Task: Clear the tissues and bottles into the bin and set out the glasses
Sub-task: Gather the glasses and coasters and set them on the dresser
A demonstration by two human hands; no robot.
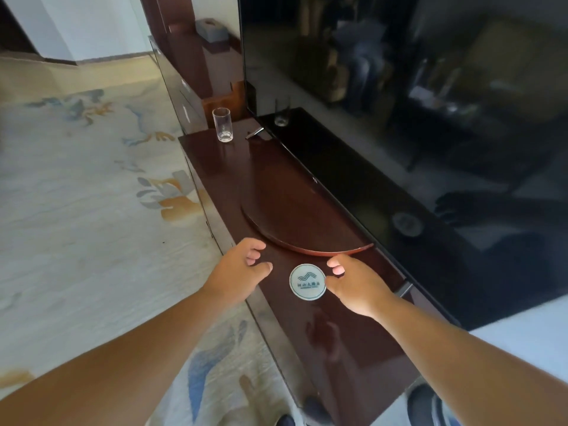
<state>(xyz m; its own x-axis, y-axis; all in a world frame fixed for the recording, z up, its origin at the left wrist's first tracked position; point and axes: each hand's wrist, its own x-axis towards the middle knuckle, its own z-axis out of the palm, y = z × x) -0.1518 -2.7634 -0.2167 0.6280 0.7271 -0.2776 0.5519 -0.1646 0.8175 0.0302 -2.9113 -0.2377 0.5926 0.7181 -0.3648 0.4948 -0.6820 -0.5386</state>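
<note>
Right hand (353,284), fingers loosely curled and holding nothing (contact unclear), has coaster (307,281) just left of its fingertips; left hand (242,269) relaxed, empty; glass (223,124) stands far left.

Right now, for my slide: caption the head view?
Left hand and right hand flank a round white coaster on a dark wooden cabinet; clear glass beyond.

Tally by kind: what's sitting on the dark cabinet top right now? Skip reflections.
Glass: 1
Coaster: 1
Half-round wooden board: 1
TV: 1
Total: 4
The second glass that shows in the screen is a reflection and is not counted.
</note>
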